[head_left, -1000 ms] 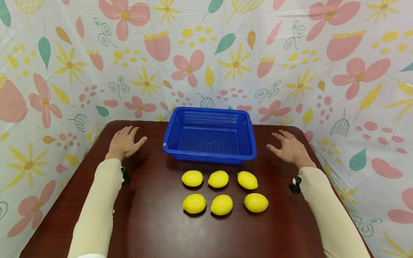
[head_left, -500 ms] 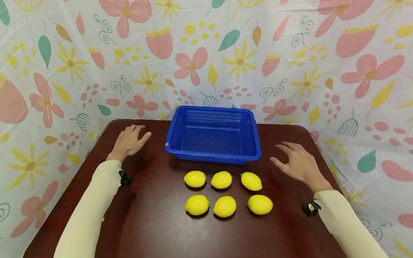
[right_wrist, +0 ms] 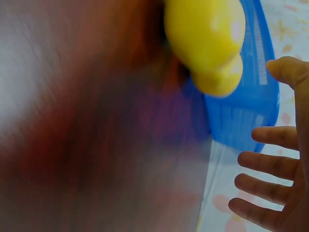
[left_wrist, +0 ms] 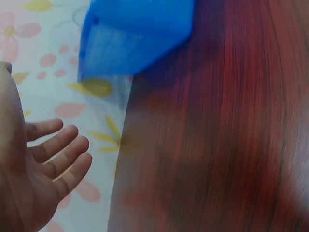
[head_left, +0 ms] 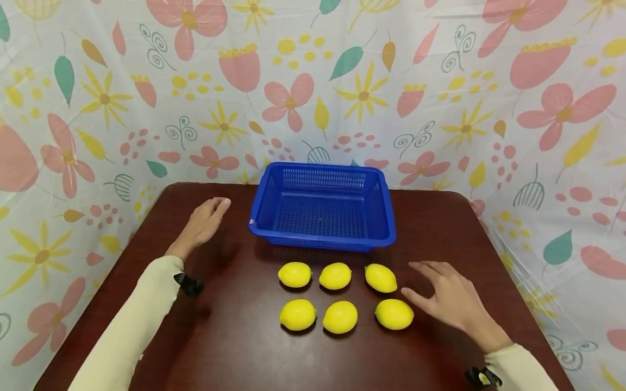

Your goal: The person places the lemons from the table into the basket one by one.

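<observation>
Several yellow lemons lie in two rows on the table, among them a back-right lemon (head_left: 381, 278) and a front-right lemon (head_left: 394, 314). Just right of these two is my right hand (head_left: 450, 296), fingers spread and holding nothing. In the right wrist view that hand (right_wrist: 280, 169) shows its thumb apart from the fingers, with a lemon (right_wrist: 205, 31) nearby. Behind the rows stands a blue plastic basket (head_left: 323, 240) with nothing in it. To its left, my left hand (head_left: 200, 224) is over the table, apart from the basket; the left wrist view shows its fingers (left_wrist: 67, 157) loosely extended.
The dark reddish-brown table (head_left: 244, 347) has rounded back corners. A curtain (head_left: 313, 81) printed with flowers and leaves hangs close behind the table and along both sides. Black wrist straps sit on the left sleeve (head_left: 132, 326) and the right sleeve (head_left: 520, 369).
My right hand has come down and nearer me, from beside the basket to beside the right-hand lemons. My left hand has turned and shifted slightly right. The lemons and basket stay in place.
</observation>
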{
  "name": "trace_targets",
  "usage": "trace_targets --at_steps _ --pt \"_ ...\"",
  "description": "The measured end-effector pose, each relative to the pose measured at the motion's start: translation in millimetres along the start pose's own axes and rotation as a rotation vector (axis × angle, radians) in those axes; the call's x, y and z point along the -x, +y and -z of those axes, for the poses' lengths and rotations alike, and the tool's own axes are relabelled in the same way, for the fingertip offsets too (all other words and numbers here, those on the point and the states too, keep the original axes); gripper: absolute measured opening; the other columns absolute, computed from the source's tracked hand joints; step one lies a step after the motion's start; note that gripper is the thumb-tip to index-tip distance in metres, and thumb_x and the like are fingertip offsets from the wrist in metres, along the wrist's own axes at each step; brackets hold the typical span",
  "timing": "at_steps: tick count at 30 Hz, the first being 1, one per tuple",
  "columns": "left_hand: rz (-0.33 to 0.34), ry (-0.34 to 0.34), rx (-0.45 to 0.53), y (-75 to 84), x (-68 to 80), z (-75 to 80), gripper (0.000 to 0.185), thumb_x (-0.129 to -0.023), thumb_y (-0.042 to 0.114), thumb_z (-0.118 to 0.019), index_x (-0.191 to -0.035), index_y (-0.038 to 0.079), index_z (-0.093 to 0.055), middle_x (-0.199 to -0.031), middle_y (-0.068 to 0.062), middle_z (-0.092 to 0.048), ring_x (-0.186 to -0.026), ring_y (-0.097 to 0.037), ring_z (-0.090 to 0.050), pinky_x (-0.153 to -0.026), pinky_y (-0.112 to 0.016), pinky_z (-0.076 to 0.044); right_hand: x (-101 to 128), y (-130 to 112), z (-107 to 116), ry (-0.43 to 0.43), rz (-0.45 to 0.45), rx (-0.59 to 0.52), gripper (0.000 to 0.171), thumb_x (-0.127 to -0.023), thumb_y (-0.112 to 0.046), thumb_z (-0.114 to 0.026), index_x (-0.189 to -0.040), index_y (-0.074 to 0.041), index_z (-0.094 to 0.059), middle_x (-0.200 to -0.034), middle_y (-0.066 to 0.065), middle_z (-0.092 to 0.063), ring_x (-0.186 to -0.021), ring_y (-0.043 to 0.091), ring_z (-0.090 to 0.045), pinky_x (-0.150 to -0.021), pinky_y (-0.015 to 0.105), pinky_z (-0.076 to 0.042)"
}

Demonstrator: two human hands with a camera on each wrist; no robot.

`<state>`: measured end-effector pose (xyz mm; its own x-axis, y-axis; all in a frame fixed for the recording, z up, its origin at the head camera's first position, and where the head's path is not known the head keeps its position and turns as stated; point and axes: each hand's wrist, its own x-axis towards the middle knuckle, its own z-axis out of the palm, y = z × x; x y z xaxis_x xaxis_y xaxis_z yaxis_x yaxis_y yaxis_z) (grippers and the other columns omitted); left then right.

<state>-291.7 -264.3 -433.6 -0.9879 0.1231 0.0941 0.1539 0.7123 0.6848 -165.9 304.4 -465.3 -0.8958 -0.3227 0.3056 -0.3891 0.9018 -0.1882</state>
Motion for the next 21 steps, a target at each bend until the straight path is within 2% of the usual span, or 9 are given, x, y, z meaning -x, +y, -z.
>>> trace_targets --at_steps 3,7,12,16,21 --pt "0.043 0.002 0.098 5.0 1.3 -7.3 0.078 -0.104 0.067 -0.032 -0.145 0.004 -0.049 -0.134 -0.021 -0.059 -0.114 -0.042 -0.061 -0.099 -0.057 -0.050 10 -9 -3 0.021 0.014 -0.007 0.064 -0.084 -0.059 -0.077 -0.128 -0.013 -0.070 -0.123 0.013 -0.069 -0.112 0.036 -0.063 -0.068 0.060 -0.059" --pt "0.110 0.003 0.218 11.8 3.1 -18.0 0.076 -0.103 0.069 -0.036 -0.137 0.004 -0.056 -0.124 -0.018 -0.064 -0.100 -0.036 -0.065 -0.088 -0.044 -0.058 23 -21 -7 0.032 0.029 -0.022 0.064 -0.082 -0.060 -0.079 -0.126 -0.014 -0.072 -0.120 0.010 -0.070 -0.110 0.035 -0.064 -0.066 0.058 -0.059" --pt "0.194 -0.026 0.466 14.4 2.5 -33.8 0.075 -0.104 0.061 -0.044 -0.139 -0.004 -0.055 -0.132 -0.027 -0.059 -0.094 -0.025 -0.067 -0.078 -0.026 -0.060 40 -30 -14 0.054 0.036 -0.025 0.065 -0.077 -0.058 -0.084 -0.125 -0.016 -0.072 -0.117 0.007 -0.072 -0.105 0.030 -0.066 -0.065 0.052 -0.060" --pt "0.270 -0.052 0.633 13.8 1.9 -45.0 0.075 -0.104 0.056 -0.049 -0.143 -0.008 -0.050 -0.135 -0.026 -0.059 -0.093 -0.021 -0.068 -0.077 -0.022 -0.059 46 -34 -18 0.067 0.015 -0.038 0.065 -0.076 -0.056 -0.085 -0.126 -0.016 -0.072 -0.117 0.006 -0.071 -0.103 0.029 -0.065 -0.066 0.052 -0.061" --pt "0.339 -0.056 0.790 15.3 2.6 -58.1 0.069 -0.102 0.050 -0.059 -0.140 -0.007 -0.051 -0.117 -0.012 -0.063 -0.087 -0.015 -0.067 -0.078 -0.023 -0.060 47 -36 -22 0.074 -0.006 -0.055 0.066 -0.076 -0.056 -0.085 -0.125 -0.016 -0.071 -0.117 0.006 -0.071 -0.104 0.029 -0.065 -0.069 0.054 -0.060"
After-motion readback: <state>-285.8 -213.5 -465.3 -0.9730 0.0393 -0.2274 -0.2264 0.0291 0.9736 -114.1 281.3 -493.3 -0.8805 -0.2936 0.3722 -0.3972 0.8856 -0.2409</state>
